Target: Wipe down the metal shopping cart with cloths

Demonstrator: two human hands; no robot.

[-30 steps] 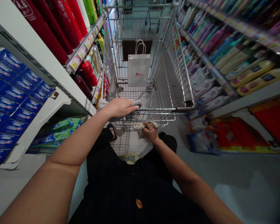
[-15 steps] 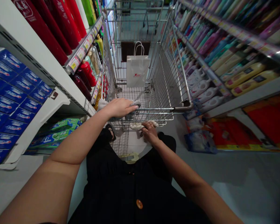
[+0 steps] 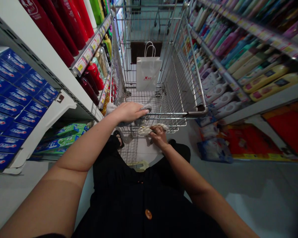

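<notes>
A wire shopping cart (image 3: 172,114) stands right in front of me. My left hand (image 3: 129,112) is closed over a grey cloth (image 3: 110,107) draped on the cart's near top bar, with cloth showing on both sides of the hand. Lower down, my right hand (image 3: 159,137) grips a cream-white, twisted-looking cloth (image 3: 144,131) against the wires of the near end. Its fingertips are partly hidden by the cloth. Inside the cart, toward the far end, a white paper bag (image 3: 148,74) with red print stands upright.
Blue toothpaste boxes (image 3: 11,124) are stacked on the left, below red bottles (image 3: 61,28). Shelves of colourful bottles (image 3: 238,53) line the right side. A blue-and-white package (image 3: 215,151) lies low at right. Another cart (image 3: 162,18) is beyond.
My right hand has turned and risen slightly, bringing the cream-white cloth a little higher against the wires. My left hand stays on the grey cloth. The view has shifted slightly.
</notes>
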